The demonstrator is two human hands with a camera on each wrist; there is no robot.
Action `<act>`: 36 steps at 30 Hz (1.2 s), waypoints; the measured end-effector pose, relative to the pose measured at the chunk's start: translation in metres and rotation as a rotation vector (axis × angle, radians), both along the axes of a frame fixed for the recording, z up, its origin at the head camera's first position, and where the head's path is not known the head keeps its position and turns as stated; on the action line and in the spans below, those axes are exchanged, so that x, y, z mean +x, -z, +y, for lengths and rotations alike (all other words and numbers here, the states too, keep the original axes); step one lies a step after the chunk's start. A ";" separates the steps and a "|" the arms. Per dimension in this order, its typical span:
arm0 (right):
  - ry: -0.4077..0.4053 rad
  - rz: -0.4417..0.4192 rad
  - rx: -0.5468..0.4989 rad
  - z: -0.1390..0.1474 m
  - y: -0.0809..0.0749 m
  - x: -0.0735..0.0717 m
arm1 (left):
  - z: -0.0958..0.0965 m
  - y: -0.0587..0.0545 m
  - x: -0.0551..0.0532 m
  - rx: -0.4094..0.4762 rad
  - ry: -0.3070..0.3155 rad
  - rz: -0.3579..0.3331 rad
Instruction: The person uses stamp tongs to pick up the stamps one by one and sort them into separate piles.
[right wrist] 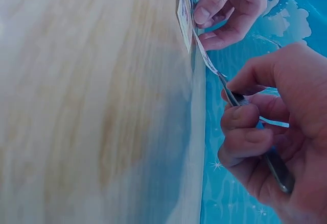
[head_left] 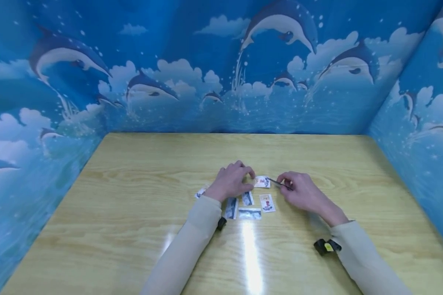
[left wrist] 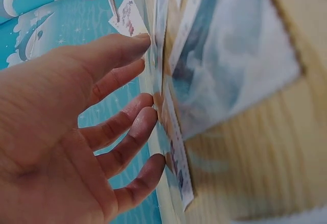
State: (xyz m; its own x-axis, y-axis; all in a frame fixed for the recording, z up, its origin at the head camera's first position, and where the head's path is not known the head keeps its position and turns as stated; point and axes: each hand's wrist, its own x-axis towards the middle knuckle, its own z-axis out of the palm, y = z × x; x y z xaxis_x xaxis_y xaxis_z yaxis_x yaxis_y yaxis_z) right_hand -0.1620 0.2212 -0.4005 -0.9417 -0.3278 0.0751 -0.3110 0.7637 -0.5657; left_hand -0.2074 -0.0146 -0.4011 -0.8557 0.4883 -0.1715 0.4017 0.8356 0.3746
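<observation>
My right hand (head_left: 300,191) grips metal tweezers (right wrist: 278,170), their tips at the edge of a small postage stamp (head_left: 261,182) with a coloured picture. In the right wrist view that stamp slants up from the tabletop toward the tweezers. At its other end is my left hand (head_left: 231,181), fingers bent and spread, fingertips low against the tabletop and thumb tip right by the stamp's corner. Nearer me lie a second picture stamp (head_left: 267,203) and several blue-grey stamps (head_left: 250,213) with white perforated edges. Part of another stamp (head_left: 199,193) shows beside the left wrist.
The wood-grain table (head_left: 133,205) reaches back to a blue wall covering (head_left: 192,110) printed with dolphins, which also runs along both sides. A dark wrist camera (head_left: 326,247) sits at the right sleeve. A bright light reflection crosses the tabletop in front of the stamps.
</observation>
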 end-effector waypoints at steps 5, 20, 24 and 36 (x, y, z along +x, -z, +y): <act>0.028 0.004 -0.001 0.006 -0.004 0.001 | -0.002 0.000 0.002 0.017 0.017 0.006; 0.128 0.034 0.011 0.032 -0.011 0.000 | -0.001 -0.005 0.016 0.132 0.145 -0.073; 0.158 0.040 -0.004 0.040 -0.012 0.001 | 0.003 -0.005 0.020 0.119 0.187 -0.063; 0.211 0.088 -0.038 0.063 -0.015 -0.004 | 0.009 -0.003 0.026 0.028 0.186 -0.017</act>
State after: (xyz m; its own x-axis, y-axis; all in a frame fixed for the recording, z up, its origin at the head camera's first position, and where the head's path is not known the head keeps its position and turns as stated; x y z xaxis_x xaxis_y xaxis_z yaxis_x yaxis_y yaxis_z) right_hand -0.1662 0.2838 -0.3860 -0.9784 -0.1192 0.1691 -0.1960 0.7956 -0.5732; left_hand -0.1815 -0.0056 -0.3985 -0.7472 0.6426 -0.1694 0.5417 0.7367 0.4047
